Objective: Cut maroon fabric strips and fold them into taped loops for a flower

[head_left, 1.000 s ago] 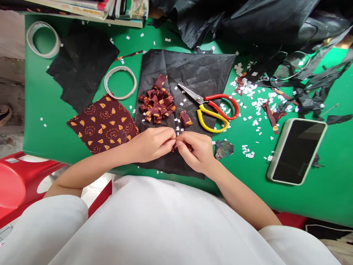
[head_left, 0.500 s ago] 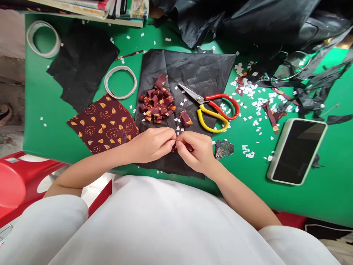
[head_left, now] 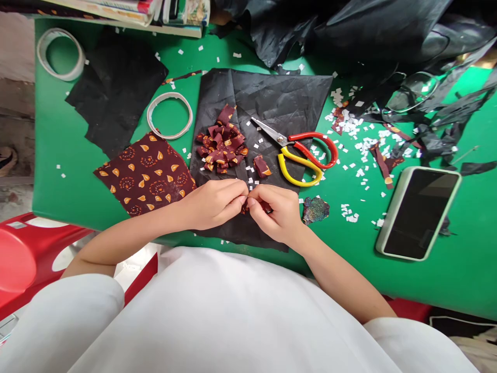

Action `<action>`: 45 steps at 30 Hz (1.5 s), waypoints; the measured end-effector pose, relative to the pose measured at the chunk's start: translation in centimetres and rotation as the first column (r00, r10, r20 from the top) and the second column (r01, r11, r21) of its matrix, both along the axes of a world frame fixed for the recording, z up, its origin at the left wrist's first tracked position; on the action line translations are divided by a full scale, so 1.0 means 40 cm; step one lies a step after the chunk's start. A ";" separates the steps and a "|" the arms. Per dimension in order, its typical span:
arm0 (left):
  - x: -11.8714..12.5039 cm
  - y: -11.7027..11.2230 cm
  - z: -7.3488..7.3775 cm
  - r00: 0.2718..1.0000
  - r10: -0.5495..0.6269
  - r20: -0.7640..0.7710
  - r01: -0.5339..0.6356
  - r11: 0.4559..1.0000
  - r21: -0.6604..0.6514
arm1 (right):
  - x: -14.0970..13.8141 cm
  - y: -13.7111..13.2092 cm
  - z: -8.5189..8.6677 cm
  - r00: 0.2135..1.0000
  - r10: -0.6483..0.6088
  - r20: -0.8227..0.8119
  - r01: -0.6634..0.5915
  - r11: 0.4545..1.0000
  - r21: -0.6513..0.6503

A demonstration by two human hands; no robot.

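Side by side over the black sheet (head_left: 267, 96), my left hand (head_left: 219, 204) and my right hand (head_left: 279, 212) meet with fingertips pinched together. Between them they grip a small piece of maroon patterned cloth, mostly hidden by the fingers. Just beyond lies a pile of looped maroon strips (head_left: 221, 142), with a single folded maroon scrap (head_left: 262, 166) to its right. Open-bladed scissors (head_left: 279, 139) with one red and one yellow handle rest further right. Left of my left hand, a maroon cloth square with orange drops (head_left: 145, 176) lies flat.
Two tape rolls (head_left: 170, 116) sit at the left, near another black sheet (head_left: 116, 88). White paper bits (head_left: 351, 124) are scattered on the green table (head_left: 446, 280). A phone (head_left: 419, 213) lies at the right. Black plastic (head_left: 373, 31) and books (head_left: 166, 28) line the back.
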State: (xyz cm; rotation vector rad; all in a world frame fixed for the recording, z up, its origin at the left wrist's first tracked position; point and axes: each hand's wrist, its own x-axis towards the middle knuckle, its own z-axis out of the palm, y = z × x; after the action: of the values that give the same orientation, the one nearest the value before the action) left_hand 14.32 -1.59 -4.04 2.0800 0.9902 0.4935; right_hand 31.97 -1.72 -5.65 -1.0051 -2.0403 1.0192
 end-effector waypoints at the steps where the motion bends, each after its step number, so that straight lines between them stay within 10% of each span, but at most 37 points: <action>1: 0.000 0.000 0.000 1.000 0.001 0.001 -0.001 1.000 -0.001 | 0.000 0.000 0.000 1.000 -0.001 0.001 0.001 1.000 0.000; 34: 0.005 -0.003 -0.009 0.991 0.111 0.077 -0.110 0.994 -0.027 | -0.002 -0.001 -0.008 0.999 0.023 0.045 -0.032 0.977 0.210; 45: -0.001 0.001 0.005 0.995 0.051 0.090 -0.045 0.996 -0.073 | -0.002 -0.003 0.000 1.000 0.007 0.018 -0.008 0.996 0.089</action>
State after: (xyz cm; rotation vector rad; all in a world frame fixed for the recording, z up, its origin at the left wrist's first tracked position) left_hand 14.28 -1.56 -3.82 1.9566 0.9915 0.5654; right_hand 31.89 -1.86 -5.65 -0.9639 -2.0856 0.9179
